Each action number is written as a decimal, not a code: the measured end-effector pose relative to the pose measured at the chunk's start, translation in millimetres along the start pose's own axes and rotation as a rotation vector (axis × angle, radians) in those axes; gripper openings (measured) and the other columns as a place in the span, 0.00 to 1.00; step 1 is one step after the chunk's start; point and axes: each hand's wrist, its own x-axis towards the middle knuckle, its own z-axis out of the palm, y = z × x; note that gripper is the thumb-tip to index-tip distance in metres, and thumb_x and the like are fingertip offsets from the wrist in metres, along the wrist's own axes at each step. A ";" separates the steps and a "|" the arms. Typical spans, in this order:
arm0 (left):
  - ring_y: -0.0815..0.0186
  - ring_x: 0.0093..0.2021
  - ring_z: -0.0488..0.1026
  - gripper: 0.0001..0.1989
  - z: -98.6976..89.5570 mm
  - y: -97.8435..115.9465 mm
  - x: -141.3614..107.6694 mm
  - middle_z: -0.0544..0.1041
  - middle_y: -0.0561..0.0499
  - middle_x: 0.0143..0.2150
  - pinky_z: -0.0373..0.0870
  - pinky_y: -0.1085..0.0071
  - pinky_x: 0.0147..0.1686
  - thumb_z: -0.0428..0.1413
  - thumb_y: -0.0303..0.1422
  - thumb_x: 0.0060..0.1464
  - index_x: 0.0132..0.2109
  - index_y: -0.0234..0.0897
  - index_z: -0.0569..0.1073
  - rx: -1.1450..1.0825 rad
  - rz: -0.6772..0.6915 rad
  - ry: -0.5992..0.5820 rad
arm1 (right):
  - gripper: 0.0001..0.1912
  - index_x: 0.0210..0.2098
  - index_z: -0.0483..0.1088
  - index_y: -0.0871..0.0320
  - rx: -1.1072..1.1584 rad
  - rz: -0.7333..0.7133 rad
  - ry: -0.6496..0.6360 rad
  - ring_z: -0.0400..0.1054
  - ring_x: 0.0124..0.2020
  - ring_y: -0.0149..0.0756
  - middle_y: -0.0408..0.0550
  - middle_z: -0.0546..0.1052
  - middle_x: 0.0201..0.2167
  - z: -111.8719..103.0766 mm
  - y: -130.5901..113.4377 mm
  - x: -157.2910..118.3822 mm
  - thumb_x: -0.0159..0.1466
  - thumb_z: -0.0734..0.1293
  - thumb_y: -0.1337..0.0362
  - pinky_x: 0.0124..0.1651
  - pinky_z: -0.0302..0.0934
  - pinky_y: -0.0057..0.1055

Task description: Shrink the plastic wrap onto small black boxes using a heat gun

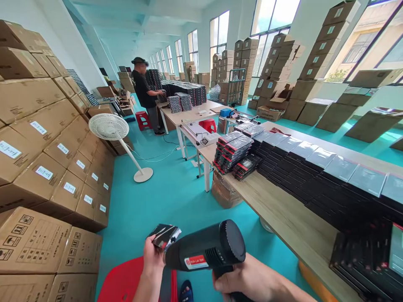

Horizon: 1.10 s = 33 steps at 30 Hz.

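My right hand (234,277) is wrapped round the handle of a black heat gun (204,247), which has a red and white label on its side. The gun's nozzle end points left, right by a flat black box (163,235) with red and white print and a shiny, film-like surface. My left hand (153,253) grips this box at its near left edge, tilted above the floor. Part of the box and the fingers under it are hidden by the gun. Whether the nozzle touches the box I cannot tell.
Stacked flat black boxes (292,167) line the long table (264,195) on my right. A red stool (121,279) stands below my left arm. Cartons (56,147) are piled at left near a white fan (129,153). A co-worker (145,90) stands at a farther table.
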 end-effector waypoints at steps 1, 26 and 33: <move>0.55 0.31 0.80 0.18 -0.9 0.5 -2.6 0.82 0.43 0.32 0.77 0.59 0.36 0.51 0.27 0.50 0.48 0.30 0.76 0.048 0.001 -0.016 | 0.08 0.28 0.71 0.59 0.028 0.000 0.041 0.63 0.20 0.31 0.41 0.71 0.18 -2.9 -1.8 -2.0 0.49 0.69 0.62 0.25 0.59 0.29; 0.63 0.26 0.76 0.24 -20.5 -6.4 -7.5 0.77 0.49 0.30 0.74 0.67 0.26 0.50 0.22 0.48 0.53 0.35 0.73 0.159 -0.097 -0.242 | 0.11 0.27 0.67 0.57 -0.017 0.193 -0.076 0.59 0.14 0.26 0.35 0.69 0.14 -11.7 9.0 -4.9 0.42 0.68 0.71 0.16 0.51 0.21; 0.62 0.25 0.76 0.18 -13.5 -20.0 1.1 0.77 0.48 0.29 0.74 0.66 0.26 0.50 0.27 0.56 0.52 0.33 0.74 0.222 -0.175 -0.197 | 0.14 0.33 0.69 0.57 0.090 0.160 0.067 0.62 0.16 0.29 0.37 0.71 0.14 0.4 -9.2 -2.5 0.45 0.69 0.66 0.20 0.56 0.25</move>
